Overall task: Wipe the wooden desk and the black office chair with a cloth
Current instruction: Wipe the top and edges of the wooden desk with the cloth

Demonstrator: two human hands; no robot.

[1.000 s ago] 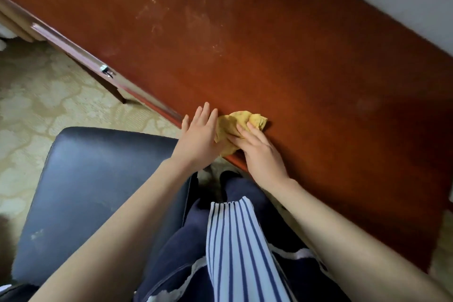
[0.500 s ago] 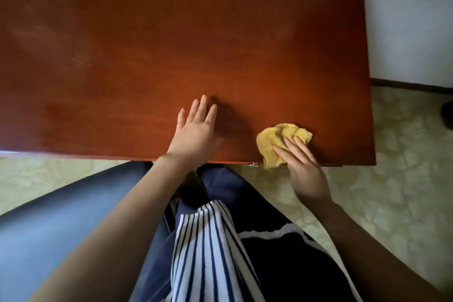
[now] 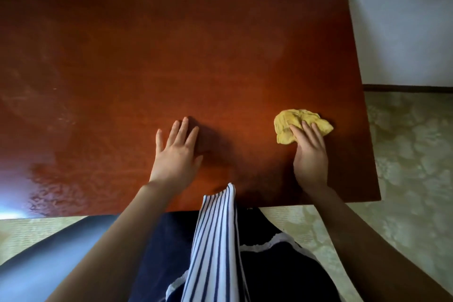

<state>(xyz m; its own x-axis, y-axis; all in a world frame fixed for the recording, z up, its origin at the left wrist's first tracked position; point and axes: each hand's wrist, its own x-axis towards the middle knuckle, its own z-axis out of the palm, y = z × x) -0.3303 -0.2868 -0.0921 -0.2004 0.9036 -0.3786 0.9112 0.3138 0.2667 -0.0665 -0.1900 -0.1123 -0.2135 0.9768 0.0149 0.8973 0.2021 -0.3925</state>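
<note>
The reddish-brown wooden desk (image 3: pixel 171 44) fills most of the head view. A crumpled yellow cloth (image 3: pixel 291 121) lies on it near the right edge. My right hand (image 3: pixel 310 152) presses down on the cloth with its fingers over the near part. My left hand (image 3: pixel 176 152) rests flat on the desk with fingers spread, holding nothing, well left of the cloth. The black office chair (image 3: pixel 44 260) shows at the lower left, partly behind my left forearm.
The desk's right edge (image 3: pixel 365 105) and near edge drop to a pale patterned floor (image 3: pixel 411 154). A white wall (image 3: pixel 404 19) with a dark baseboard stands behind on the right. My striped and dark clothing (image 3: pixel 215 252) hangs at the bottom middle.
My right hand slid the cloth rightward and farther onto the desk, away from the near edge. My left hand stayed flat on the desk. The view shifted to face the desk's right end.
</note>
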